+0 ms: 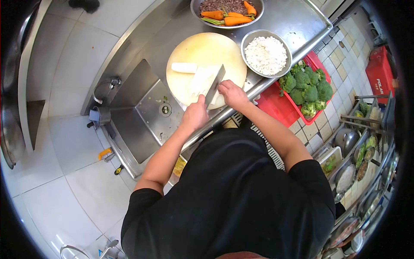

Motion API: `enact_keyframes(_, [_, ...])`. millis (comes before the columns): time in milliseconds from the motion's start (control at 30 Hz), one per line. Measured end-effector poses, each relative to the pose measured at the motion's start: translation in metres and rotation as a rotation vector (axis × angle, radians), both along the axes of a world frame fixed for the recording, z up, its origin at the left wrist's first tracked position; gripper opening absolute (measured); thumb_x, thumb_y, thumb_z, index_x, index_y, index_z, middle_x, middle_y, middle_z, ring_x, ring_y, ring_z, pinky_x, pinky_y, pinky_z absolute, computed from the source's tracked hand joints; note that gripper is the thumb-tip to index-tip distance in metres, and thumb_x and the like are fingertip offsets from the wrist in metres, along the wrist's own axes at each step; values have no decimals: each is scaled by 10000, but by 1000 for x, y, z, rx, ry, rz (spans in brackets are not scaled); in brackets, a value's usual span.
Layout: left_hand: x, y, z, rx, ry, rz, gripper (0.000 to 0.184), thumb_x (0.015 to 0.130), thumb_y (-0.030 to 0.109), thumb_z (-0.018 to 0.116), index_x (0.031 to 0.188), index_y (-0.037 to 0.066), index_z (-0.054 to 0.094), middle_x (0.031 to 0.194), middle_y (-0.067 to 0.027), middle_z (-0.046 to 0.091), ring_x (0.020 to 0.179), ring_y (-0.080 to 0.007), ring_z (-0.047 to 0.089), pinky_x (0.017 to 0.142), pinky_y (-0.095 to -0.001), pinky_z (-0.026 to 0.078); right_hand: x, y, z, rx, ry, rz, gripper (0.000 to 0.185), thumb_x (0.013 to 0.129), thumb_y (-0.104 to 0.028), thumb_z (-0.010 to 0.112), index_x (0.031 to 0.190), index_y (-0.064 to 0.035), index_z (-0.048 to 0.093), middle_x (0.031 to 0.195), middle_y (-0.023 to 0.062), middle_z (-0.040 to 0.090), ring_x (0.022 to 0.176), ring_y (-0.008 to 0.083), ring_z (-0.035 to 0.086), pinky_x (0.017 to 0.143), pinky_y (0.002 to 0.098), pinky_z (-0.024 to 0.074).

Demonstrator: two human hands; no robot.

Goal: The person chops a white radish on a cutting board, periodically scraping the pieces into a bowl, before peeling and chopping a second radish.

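My left hand (196,114) is closed around the handle end of a cleaver (214,87), whose broad blade stands on edge over a round cutting board (179,84). Beside the blade's right face, my right hand (232,93) has its fingers bent and pressed down at a white vegetable piece (218,102), partly hidden by hand and blade. Left of the blade lie pale cut slices (202,81) of a white vegetable. Farther up the board rests a white, peeled, stick-like chunk (184,67).
A metal bowl of white dice (265,55) stands right of the board. Behind it is a bowl with carrots (235,20) and dark reddish bits. A red basket (329,77) of broccoli sits lower right. The steel sink (148,112) opens at left, under a faucet (103,90).
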State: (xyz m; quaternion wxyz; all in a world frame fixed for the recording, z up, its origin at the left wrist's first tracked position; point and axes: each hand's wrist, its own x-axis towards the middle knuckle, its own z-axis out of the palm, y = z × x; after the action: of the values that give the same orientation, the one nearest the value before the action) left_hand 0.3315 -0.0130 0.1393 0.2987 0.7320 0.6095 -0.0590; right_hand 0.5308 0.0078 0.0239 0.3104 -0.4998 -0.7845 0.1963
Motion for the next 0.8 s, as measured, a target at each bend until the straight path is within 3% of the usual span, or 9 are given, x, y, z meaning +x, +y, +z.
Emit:
enact_keyframes(133, [-6, -28, 19, -98, 57, 14, 280, 1008, 134, 544, 1217, -21, 440, 901, -380, 690, 894, -544, 694, 809, -642, 528, 3, 0, -5, 61, 13, -8, 122, 877, -81, 593, 968, -70, 674, 1019, 77, 635, 1050, 276, 634, 883, 400, 569])
enact_keyframes(167, [-4, -33, -6, -83, 51, 76, 282, 1011, 132, 540, 1224, -18, 436, 898, -385, 687, 892, -542, 695, 804, -642, 529, 3, -1, -8, 75, 23, -4, 125, 875, -82, 592, 967, -70, 677, 1014, 76, 636, 1045, 277, 635, 878, 402, 571])
enact_keyframes(400, [-5, -3, -8, 69, -77, 45, 238, 1028, 181, 539, 1193, 25, 466, 869, -346, 690, 879, -542, 683, 795, -629, 530, 10, 3, 3, 63, 74, -17, 87, 889, -72, 680, 966, -54, 715, 954, 111, 679, 961, 309, 674, 818, 401, 576])
enact_keyframes(500, [-18, -23, 11, 236, -80, 34, 367, 995, 177, 575, 1358, 128, 577, 929, -276, 719, 854, -482, 699, 774, -584, 546, 17, -1, 26, -61, 411, -223, 49, 920, -61, 724, 961, -36, 712, 904, 140, 685, 883, 326, 684, 794, 393, 557])
enact_keyframes(533, [-25, -31, 13, 310, -106, 27, 412, 984, 174, 586, 1396, 160, 595, 933, -259, 722, 846, -468, 702, 769, -573, 549, 24, 0, 42, 4, 402, -305, 39, 919, -39, 721, 955, -37, 706, 902, 138, 681, 877, 313, 684, 781, 392, 547])
enact_keyframes(567, [-33, -38, 9, 330, -93, 55, 514, 942, 178, 641, 1445, 286, 624, 914, -187, 699, 827, -414, 701, 761, -540, 561, 30, 4, 60, 79, 379, -339, 42, 913, -33, 723, 950, -34, 703, 901, 137, 680, 873, 311, 683, 778, 390, 544])
enact_keyframes(600, [-37, -43, 4, 317, -59, 61, 523, 933, 182, 656, 1442, 299, 627, 907, -174, 680, 834, -402, 697, 767, -532, 563, 35, 7, 78, 152, 356, -375, 46, 907, -27, 725, 945, -30, 699, 900, 135, 679, 870, 310, 682, 776, 388, 542])
enact_keyframes(733, [-45, -57, -10, 275, 26, 78, 563, 903, 192, 706, 1438, 353, 636, 903, -129, 622, 866, -355, 684, 790, -496, 568, 26, 31, 110, -259, 91, 39, 165, 844, -184, 798, 913, -53, 723, 913, 136, 723, 927, 336, 687, 834, 437, 542])
enact_keyframes(800, [-45, -58, -12, 267, 35, 76, 576, 896, 192, 719, 1439, 367, 637, 913, -117, 612, 880, -338, 682, 800, -480, 570, 9, 45, 94, -259, -36, 154, 218, 806, -253, 823, 897, -71, 744, 908, 137, 731, 939, 338, 696, 844, 441, 549])
